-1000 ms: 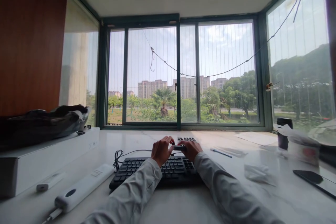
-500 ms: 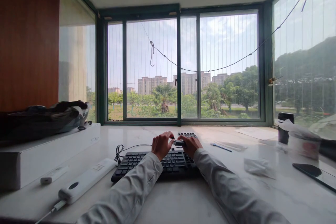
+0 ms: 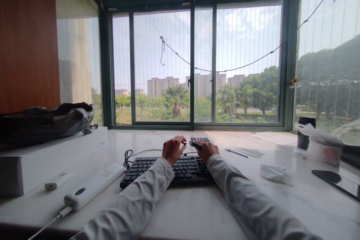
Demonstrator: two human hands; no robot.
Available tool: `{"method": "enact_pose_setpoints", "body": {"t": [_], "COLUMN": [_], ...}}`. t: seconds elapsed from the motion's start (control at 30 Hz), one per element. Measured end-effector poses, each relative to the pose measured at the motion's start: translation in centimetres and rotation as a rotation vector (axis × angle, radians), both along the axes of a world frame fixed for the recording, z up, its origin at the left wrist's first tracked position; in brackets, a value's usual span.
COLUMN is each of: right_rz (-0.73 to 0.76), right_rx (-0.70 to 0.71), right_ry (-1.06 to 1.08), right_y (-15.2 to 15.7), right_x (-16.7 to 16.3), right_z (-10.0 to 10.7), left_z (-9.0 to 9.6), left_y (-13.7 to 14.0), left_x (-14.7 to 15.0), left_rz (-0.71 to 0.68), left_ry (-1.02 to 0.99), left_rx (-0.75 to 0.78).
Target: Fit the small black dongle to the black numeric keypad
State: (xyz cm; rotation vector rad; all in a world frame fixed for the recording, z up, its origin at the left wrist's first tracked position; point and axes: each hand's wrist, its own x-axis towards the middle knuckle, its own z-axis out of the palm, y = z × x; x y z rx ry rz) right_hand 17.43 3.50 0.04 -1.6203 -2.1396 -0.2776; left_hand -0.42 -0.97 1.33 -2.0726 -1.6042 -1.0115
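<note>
Black and small, lying pinched in the right hand (image 3: 207,150) just above the far edge of the black keyboard (image 3: 168,168) — a slim dark object (image 3: 196,145), too small to name, tilted with one end toward the left hand (image 3: 173,150). Probably stiff and very light, going by size and by the fingertip grip alone; likely smooth, so easily slipping or rolling off among the keys if let loose; best taken across its middle between thumb and forefinger, as now. Left hand hovering close beside it, fingers curled loosely, fingertips nearly meeting the object's near end — touching or just apart, cannot tell, and not clearly gripping anything. Both forearms in pale sleeves reaching forward and converging over the keyboard, wrists raised clear of the keys, knuckles up. Sitting on the pale marble-like surface (image 3: 197,210): a white power strip (image 3: 92,185) at the left, a white box (image 3: 50,159) bearing a dark bag (image 3: 45,122), a pen (image 3: 236,152) to the right of the hands, crumpled tissue (image 3: 274,174), a dark phone (image 3: 334,182) near the right edge, and a black cup (image 3: 305,133) by the window.
</note>
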Motion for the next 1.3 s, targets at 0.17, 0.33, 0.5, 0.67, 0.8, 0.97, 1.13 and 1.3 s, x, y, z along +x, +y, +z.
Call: {"method": "enact_pose_setpoints", "body": {"t": [0.17,0.33,0.5,0.67,0.8,0.97,1.13,1.3], "right_rz": [0.016,0.035,0.048,0.046,0.043,0.041,0.040,0.050], "right_rx": [-0.028,-0.028,-0.032,-0.021,-0.029,-0.018,-0.031,-0.036], "right_ry": [-0.025,-0.051,-0.049,-0.039,-0.058,-0.066,-0.069,-0.054], "right_y": [0.4,0.5,0.2,-0.4,-0.6,-0.4,-0.2,-0.2], "right_x": [0.0,0.0,-0.2,-0.4,-0.5,-0.4,-0.4,-0.4], "right_z": [-0.3,-0.5,-0.3,0.2,0.2,0.1,0.0,-0.1], "left_z": [0.0,-0.1,-0.5,-0.6,-0.5,-0.5,-0.6,-0.6], "left_y": [-0.3,-0.4,0.0,0.2,0.2,0.2,0.3,0.4], "left_x": [0.2,0.4,0.3,0.1,0.1,0.3,0.3,0.2], "left_rz": [-0.021,-0.014,-0.021,-0.018,0.000,0.006,0.025,0.030], "left_ry": [0.042,0.071,0.086,0.106,0.103,0.091,0.084,0.093], "left_rx": [-0.042,-0.114,-0.112,-0.124,-0.151,-0.162,-0.177,-0.188]}}
